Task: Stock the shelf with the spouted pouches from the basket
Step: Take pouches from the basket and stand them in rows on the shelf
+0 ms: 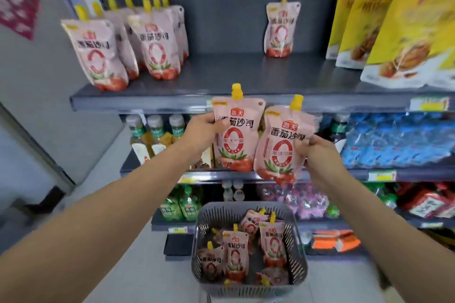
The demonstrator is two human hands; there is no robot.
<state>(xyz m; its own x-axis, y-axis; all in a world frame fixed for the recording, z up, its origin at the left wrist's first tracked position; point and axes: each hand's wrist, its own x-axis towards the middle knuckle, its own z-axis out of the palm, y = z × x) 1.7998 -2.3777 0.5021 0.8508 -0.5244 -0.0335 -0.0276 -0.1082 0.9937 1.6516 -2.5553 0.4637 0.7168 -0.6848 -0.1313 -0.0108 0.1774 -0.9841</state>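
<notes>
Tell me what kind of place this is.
Most likely a small grocery or convenience store aisle. Tiered dark shelves carry price tags on their front edges, rows of identical spouted pouches and bottled goods face outward, and a grey basket holds more stock.

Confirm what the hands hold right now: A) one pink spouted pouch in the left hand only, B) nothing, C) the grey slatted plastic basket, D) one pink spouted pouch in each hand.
D: the left hand grips one pink yellow-capped pouch and the right hand grips another, both raised before the shelf.
</notes>
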